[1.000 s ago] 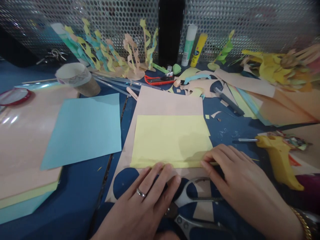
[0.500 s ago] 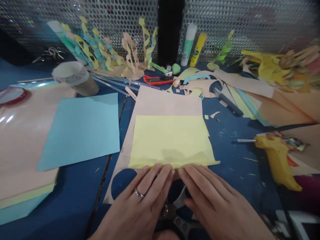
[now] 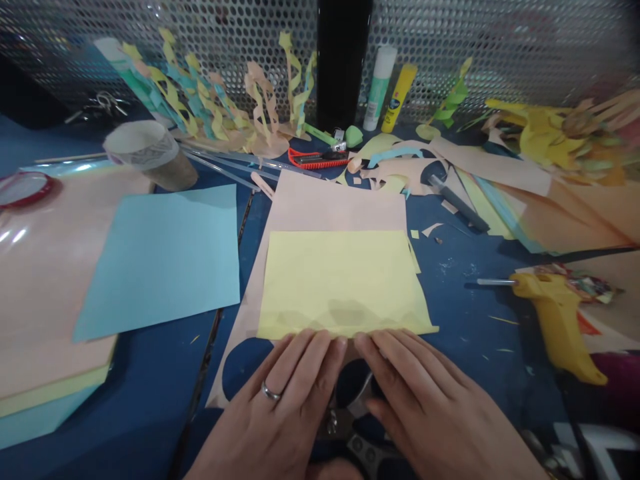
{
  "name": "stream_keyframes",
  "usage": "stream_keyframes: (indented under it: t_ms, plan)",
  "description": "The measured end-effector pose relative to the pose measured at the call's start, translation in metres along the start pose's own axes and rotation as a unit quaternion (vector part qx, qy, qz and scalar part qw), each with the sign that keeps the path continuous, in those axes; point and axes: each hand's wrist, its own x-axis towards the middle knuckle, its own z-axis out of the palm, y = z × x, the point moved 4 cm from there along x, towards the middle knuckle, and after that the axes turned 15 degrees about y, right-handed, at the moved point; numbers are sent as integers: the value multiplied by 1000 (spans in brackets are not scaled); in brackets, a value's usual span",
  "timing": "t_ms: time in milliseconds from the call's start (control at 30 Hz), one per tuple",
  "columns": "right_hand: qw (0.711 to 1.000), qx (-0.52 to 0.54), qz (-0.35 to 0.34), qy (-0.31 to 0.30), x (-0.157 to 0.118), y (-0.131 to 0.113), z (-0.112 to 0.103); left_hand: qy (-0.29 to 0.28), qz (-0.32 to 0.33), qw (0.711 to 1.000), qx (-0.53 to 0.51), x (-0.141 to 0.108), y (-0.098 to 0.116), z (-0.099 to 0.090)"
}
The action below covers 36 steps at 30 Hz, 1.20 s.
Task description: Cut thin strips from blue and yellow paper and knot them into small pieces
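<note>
Yellow sheet (image 3: 340, 280) under two hands

From where I stand I count one left hand (image 3: 280, 413) and one right hand (image 3: 440, 407), side by side on the sheet's curled near edge. In each, the four fingers lie together with their tips on the paper, thumb held away from it — nothing is clamped. One ring (image 3: 271, 392) circles a left finger. The sheet lies on one pink sheet (image 3: 345, 203), which shows at least two round cut-outs, on the blue table (image 3: 145, 393). Beneath the hands is one metal tool (image 3: 364, 448), mostly hidden. To the left lies one light-blue sheet (image 3: 173, 260); well to the right, one yellow glue gun (image 3: 547, 307). Two glue sticks (image 3: 400, 100) — one yellow, one green and white — stand beside one black post (image 3: 345, 63).
</note>
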Motion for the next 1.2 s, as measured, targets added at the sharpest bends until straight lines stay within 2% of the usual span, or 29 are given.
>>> stream_keyframes:
  t_ms: [167,367,500,633,867,1067,1133,1200]
  plan:
    - [1000,1,-2,11,2,1,-2,9,-2,1000,3,-3,1,-2]
    - [1000,-3,-2,9,0,1,0,-16,16,999,28,-5,0,-2]
    - [1000,-5,-6,15,0,1,1,4,26,999,45,-5,1,-4]
    - [999,-6,-15,28,-1,1,1,-27,35,997,59,-8,1,-4]
    - [999,-5,-32,29,-1,3,0,-32,-20,996,75,-29,-12,-11]
    - [999,-6,-39,28,2,3,-1,-31,-111,988,99,-51,-25,-22]
    - [999,-6,-38,23,2,2,0,0,-112,990,88,-49,-23,-25]
    - [999,-1,-33,18,2,1,0,20,-71,995,60,-42,-16,-25]
